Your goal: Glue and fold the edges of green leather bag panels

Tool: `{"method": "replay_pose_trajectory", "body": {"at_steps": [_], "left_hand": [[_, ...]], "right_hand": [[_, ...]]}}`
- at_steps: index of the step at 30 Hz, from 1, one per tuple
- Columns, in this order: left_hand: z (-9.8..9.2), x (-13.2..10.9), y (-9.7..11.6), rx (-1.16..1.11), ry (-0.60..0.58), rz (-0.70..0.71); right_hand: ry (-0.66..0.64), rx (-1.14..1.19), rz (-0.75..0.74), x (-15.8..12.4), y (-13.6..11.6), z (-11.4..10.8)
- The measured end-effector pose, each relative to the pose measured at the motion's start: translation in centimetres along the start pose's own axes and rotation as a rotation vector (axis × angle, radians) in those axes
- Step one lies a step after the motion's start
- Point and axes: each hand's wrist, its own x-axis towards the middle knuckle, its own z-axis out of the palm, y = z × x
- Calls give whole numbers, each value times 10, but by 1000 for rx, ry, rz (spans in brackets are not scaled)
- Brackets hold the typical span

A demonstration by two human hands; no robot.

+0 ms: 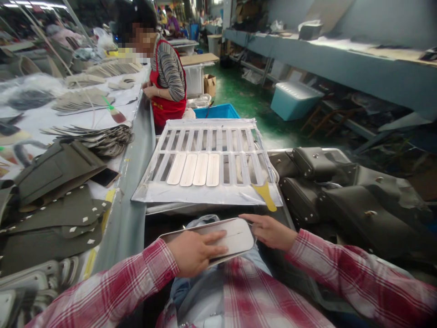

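Over my lap lies a white oblong panel (235,234) with rounded ends and a thin dark line along its middle. It looks like one of a small stack. My left hand (196,250) grips it from the left, two fingers stretched across its top. At the right end, my right hand (269,230) pinches the rim, with its index finger along the corner and the other fingers curled. Beyond is a white slotted rack (211,193), where several similar white panels (201,169) lie side by side. A yellow scraper-like piece (265,196) rests on its near right corner.
Dark leather-like bags (358,205) are heaped to the right. The left bench (126,196) carries dark cut pieces (58,218), stacked strips (99,136) and a glue bottle (116,113). A person in a red apron (167,86) works at that bench beyond a blue bin (218,111).
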Motion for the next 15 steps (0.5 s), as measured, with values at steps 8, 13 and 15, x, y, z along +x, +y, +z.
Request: {"method": "replay_pose_trajectory", "body": {"at_steps": [8,13,15], "left_hand": [[-5,-3,10,-38,-17,-62],[0,-1,11,61,-40,-90],[0,1,10,63,-48,-73]], "right_hand": [[111,65,-43,-4,-16,7],[-67,325,83,-2,8,-8],[-45,368,138,7,24,-7]]}}
